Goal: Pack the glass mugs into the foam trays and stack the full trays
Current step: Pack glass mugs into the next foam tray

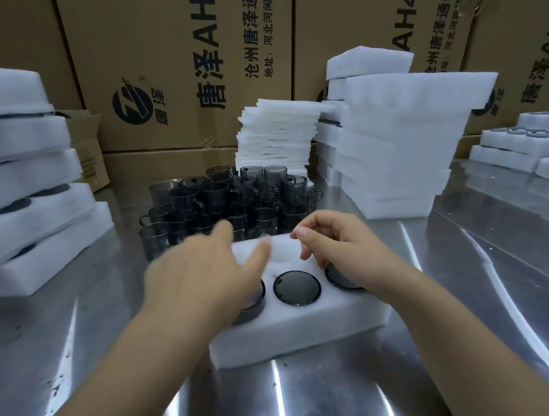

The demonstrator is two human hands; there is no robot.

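A white foam tray (pixel 297 333) lies on the steel table in front of me. Its near row holds dark glass mugs, and the middle mug (pixel 296 287) shows fully. My left hand (pixel 203 277) hovers blurred over the tray's left side, fingers stretched toward the far row, and covers part of the left mug. My right hand (pixel 336 249) hangs over the right side with loosely curled fingers, holding nothing I can see, above the right mug (pixel 337 280). Behind the tray stands a cluster of several smoky glass mugs (pixel 226 202).
Stacked full foam trays (pixel 22 183) rise at the left. Thin foam sheets (pixel 276 131) and a tall stack of foam trays (pixel 393 144) stand behind right. More filled trays (pixel 526 146) lie far right. Cardboard boxes (pixel 181 66) wall off the back.
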